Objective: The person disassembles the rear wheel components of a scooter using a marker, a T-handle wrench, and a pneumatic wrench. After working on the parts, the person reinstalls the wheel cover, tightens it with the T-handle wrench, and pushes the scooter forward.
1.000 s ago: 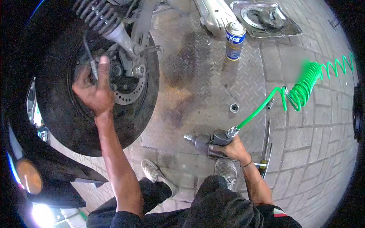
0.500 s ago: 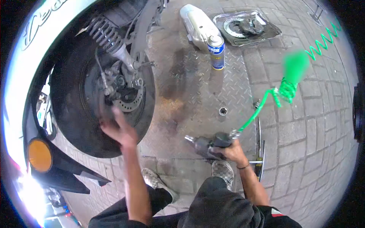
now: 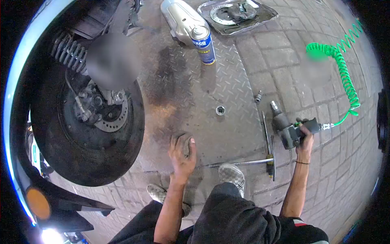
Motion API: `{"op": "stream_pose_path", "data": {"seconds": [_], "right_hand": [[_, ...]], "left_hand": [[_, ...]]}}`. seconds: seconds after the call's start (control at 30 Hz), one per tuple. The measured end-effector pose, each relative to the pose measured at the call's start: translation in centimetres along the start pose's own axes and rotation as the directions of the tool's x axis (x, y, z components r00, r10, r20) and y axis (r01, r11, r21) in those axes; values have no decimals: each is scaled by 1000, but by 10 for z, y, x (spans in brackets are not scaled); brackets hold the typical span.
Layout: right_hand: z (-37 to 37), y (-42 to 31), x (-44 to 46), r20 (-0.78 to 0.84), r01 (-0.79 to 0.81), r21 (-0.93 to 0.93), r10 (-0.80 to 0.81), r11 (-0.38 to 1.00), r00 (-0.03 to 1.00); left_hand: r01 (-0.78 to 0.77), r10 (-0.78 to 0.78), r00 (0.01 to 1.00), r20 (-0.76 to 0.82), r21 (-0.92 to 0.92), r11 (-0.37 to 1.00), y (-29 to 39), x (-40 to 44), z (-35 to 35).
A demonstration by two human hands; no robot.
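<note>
My right hand (image 3: 305,140) is wrapped around the handle of a black air impact wrench (image 3: 285,129), held over the paving at the right. The wrench's socket end points up and away, and a green coiled air hose (image 3: 345,77) joins its handle. My left hand (image 3: 183,156) hovers over the near edge of the metal plate, thumb apart from loosely bent fingers, holding nothing. To its left stands a scooter wheel (image 3: 118,152) with a drilled brake disc (image 3: 118,120). A loose socket (image 3: 220,110) lies on the plate, beyond my left hand.
A blue spray can (image 3: 206,51) stands on the diamond plate (image 3: 239,134) beside a silver muffler cover (image 3: 180,18). Behind is a tray (image 3: 264,22) of removed parts. Long-handled wrenches (image 3: 254,161) lie by the plate's right corner, near a small fitting (image 3: 258,96).
My right hand has carried the impact wrench rightward, off the plate and over the paving. My left hand has drawn back from the wheel. The view has shifted right.
</note>
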State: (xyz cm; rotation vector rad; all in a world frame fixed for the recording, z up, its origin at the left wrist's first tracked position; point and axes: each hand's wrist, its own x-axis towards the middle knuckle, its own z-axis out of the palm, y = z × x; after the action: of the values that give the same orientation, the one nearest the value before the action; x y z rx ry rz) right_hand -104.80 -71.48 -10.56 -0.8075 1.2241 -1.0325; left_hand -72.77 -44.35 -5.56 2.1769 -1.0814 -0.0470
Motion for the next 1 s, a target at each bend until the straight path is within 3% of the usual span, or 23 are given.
{"op": "stream_pose_path", "data": {"seconds": [0.07, 0.1, 0.17, 0.2, 0.23, 0.3, 0.37, 0.43, 0.47, 0.53, 0.57, 0.6, 0.63, 0.67, 0.7, 0.73, 0.77, 0.83, 0.87, 0.9, 0.93, 1.0], "right_hand": [[-19, 13, 12, -222, -94, -47, 81, 994, 972], [-23, 16, 11, -233, -97, -49, 83, 994, 969], [-33, 16, 5, -64, 6, -395, -34, 919, 997], [-18, 2, -12, -56, 82, -610, -147, 788, 988], [-7, -12, -23, 116, 302, -780, -347, 548, 931], [18, -59, -44, 178, 331, -725, -300, 604, 937], [48, -133, -53, 287, 223, -560, -66, 798, 956], [65, -196, -71, 465, 422, -504, -175, 753, 868], [73, -232, -80, 645, 510, -404, -159, 759, 747], [77, -252, -123, 709, 625, -302, -269, 719, 652], [85, -253, -145, 661, 667, -317, -347, 675, 665], [93, -255, -166, 607, 700, -339, -423, 628, 673], [114, -264, -182, 759, 647, -491, -78, 584, 646], [138, -275, -190, 787, 623, -611, 293, 488, 542], [163, -282, -201, 678, 634, -687, 626, 355, 384], [184, -287, -209, 451, 684, -699, 870, 208, 197], [179, -284, -217, 550, 814, -503, 834, 290, 42], [179, -277, -232, 676, 886, -59, 671, 460, -304], [184, -274, -238, 691, 834, 166, 542, 526, -479], [212, -277, -249, 450, 820, 68, 716, 569, -534], [221, -267, -257, 414, 807, 150, 705, 571, -576], [222, -242, -260, 298, 788, 130, 735, 602, -610]], "left_hand": [[29, -29, 998, 53, -3, 1000, 2, 0, 1], [22, -21, 999, 46, -25, 999, 0, 5, 3], [10, -7, 998, 56, -63, 998, -3, 7, 6], [-14, 14, 1000, -14, 0, 1000, -3, 4, 9], [-33, 38, 996, -86, 53, 998, 0, 4, 13], [4, -4, 1000, -28, -7, 1000, 10, 18, 9], [61, -60, 997, 44, -36, 997, 16, 31, -1], [-117, 113, 978, -173, -9, 993, 21, 44, 2], [-41, 42, 976, -214, 12, 999, 28, 48, 2], [65, -83, 989, -122, -143, 988, 44, 59, -18], [100, -111, 994, -16, -326, 940, 50, 70, -25], [93, -97, 995, 5, -337, 937, 48, 73, -25], [26, -49, 997, -54, -365, 931, 47, 78, -25], [-37, -13, 992, -129, -380, 924, 48, 83, -25], [-45, -12, 989, -147, -379, 924, 48, 82, -25], [-29, -36, 989, -146, -420, 907, 49, 80, -24], [-15, -62, 986, -156, -450, 893, 48, 77, -24], [-20, -13, 948, -317, -101, 995, 38, 67, -18], [61, -80, 994, -70, -235, 970, 31, 70, -22], [94, -108, 993, -46, -241, 966, 37, 71, -27], [126, -136, 991, -22, -245, 961, 43, 72, -32], [-3, -51, 981, -187, -275, 961, 41, 78, -32]]}}
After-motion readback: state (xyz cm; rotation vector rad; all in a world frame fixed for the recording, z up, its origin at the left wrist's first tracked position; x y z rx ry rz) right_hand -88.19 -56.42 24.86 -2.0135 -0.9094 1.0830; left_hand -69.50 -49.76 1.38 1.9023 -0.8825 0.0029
